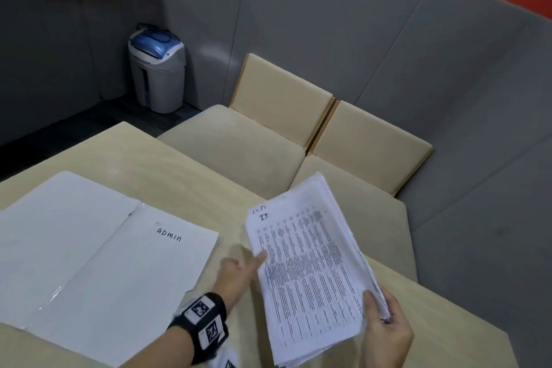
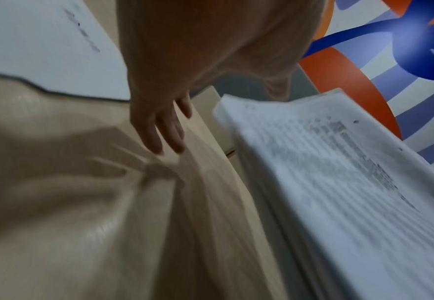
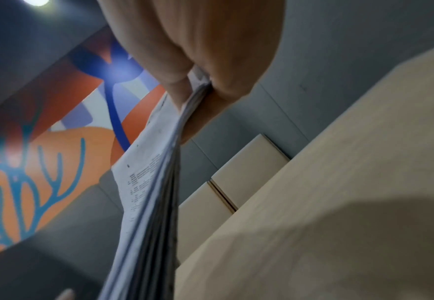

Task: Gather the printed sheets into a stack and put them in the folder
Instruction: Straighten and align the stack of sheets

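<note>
Head view: your right hand (image 1: 385,323) pinches the stack (image 1: 310,272) by one corner, left hand (image 1: 239,275) relaxed, holding nothing; sheets may fan or slip short of the folder (image 1: 98,251).

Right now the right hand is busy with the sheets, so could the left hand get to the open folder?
Probably yes. The left hand is open beside the stack of sheets, and only bare table separates it from the folder alongside.

One thick stack of white printed sheets (image 1: 310,272) (too many to count singly), one open white card folder marked ADMIN (image 1: 98,266), two beige cushioned chairs (image 1: 254,140), one grey and blue lidded bin (image 1: 156,69), one pale wooden table (image 1: 167,164).
</note>
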Motion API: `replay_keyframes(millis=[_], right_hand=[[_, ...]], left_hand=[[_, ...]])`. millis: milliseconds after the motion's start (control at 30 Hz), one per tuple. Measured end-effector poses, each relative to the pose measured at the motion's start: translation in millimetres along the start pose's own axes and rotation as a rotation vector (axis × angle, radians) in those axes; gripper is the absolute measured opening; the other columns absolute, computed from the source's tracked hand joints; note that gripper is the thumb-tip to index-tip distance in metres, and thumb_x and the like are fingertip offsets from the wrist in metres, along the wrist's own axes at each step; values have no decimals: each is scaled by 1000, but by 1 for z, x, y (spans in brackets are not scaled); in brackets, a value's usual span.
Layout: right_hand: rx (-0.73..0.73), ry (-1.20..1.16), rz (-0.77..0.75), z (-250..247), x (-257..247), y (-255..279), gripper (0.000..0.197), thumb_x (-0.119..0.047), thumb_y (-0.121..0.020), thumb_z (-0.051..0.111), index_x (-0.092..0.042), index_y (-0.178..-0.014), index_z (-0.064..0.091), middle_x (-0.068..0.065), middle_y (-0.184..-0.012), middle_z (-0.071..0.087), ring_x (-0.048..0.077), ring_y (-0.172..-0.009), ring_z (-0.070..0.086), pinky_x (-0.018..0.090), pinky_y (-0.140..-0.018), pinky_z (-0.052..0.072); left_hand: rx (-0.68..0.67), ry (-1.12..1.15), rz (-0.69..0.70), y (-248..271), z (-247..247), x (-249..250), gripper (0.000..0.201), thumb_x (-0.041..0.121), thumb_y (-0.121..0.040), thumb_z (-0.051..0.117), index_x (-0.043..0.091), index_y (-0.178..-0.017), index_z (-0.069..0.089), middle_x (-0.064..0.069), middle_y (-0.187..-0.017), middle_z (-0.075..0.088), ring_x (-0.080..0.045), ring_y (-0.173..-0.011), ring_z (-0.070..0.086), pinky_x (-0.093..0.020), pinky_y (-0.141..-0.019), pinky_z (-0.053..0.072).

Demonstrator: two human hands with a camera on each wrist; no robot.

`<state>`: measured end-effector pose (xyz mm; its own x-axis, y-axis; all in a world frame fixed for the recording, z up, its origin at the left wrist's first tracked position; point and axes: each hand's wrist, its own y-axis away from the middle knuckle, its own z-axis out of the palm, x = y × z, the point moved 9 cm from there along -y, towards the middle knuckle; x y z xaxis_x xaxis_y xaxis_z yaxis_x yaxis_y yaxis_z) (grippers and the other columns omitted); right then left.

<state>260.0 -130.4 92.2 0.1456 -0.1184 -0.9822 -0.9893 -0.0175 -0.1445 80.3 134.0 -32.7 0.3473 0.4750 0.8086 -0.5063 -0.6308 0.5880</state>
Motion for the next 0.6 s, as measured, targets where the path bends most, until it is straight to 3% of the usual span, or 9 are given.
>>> replay_keyframes(millis=[67, 133, 167, 233, 300, 367, 433, 533, 600], right_hand=[[0, -29, 51, -3, 8, 2, 13, -3, -83, 72, -13, -90, 71, -11, -62, 73, 13, -59, 66, 20, -64, 58], [-62, -39, 103, -2, 17, 4, 14, -1, -82, 73, -12, -90, 70, -6, -65, 73, 25, -70, 65, 36, -71, 57], [-114, -29, 122, -2, 20, 4, 16, 2, -81, 73, -12, -87, 70, -5, -63, 72, 26, -71, 63, 35, -69, 55], [-247, 14, 150, 0, 20, 5, 21, 11, -78, 71, -10, -78, 65, -4, -57, 70, 24, -70, 58, 21, -58, 50], [-343, 12, 186, 6, 11, 7, 27, 18, -76, 69, -6, -85, 60, -3, -60, 74, 24, -68, 62, 14, -53, 51], [-395, -63, 193, 16, -6, 7, 34, 17, -78, 68, -7, -99, 58, 6, -74, 78, 19, -68, 70, 16, -61, 56], [-392, -105, 170, 23, -24, 8, 29, 8, -82, 69, -10, -104, 62, 13, -88, 77, 14, -76, 72, 24, -70, 58], [-418, -144, 159, 37, -33, 17, 17, 0, -87, 66, -13, -98, 67, -8, -88, 80, 5, -80, 74, 17, -63, 57], [-433, -119, 203, 45, -21, 30, 21, 3, -85, 68, -9, -102, 67, -7, -89, 80, 7, -85, 74, 15, -61, 56]], left_hand=[[-286, 152, -75, 13, 37, -8, 91, 67, -62, 82, 7, -128, 60, -6, -119, 73, -27, -111, 69, -49, -104, 49], [-415, 373, -56, 24, 52, 8, 69, 34, -73, 86, 7, -132, 61, -16, -121, 73, -36, -113, 70, -58, -103, 49], [-414, 411, -10, 26, 51, 21, 65, 25, -74, 84, 6, -132, 61, -19, -122, 72, -38, -112, 69, -61, -103, 48], [-366, 334, 145, 28, 42, 52, 61, 27, -72, 85, 6, -126, 65, -15, -117, 75, -35, -110, 71, -60, -103, 48], [-369, 198, 266, 37, 37, 79, 51, 30, -74, 82, 6, -117, 70, -10, -109, 78, -28, -103, 75, -54, -100, 53], [-403, 115, 332, 47, 35, 96, 36, 22, -80, 78, 3, -109, 73, -13, -103, 79, -30, -95, 76, -48, -89, 60], [-438, 98, 368, 56, 35, 104, 26, 7, -85, 74, -5, -108, 73, -15, -99, 79, -30, -88, 77, -39, -74, 64], [-378, 91, 410, 60, 31, 106, 28, -1, -82, 75, -7, -110, 71, -12, -99, 80, -25, -87, 78, -30, -69, 62], [-301, 82, 436, 57, 22, 102, 37, 4, -76, 83, -3, -110, 70, -10, -100, 80, -23, -88, 77, -28, -68, 62]])
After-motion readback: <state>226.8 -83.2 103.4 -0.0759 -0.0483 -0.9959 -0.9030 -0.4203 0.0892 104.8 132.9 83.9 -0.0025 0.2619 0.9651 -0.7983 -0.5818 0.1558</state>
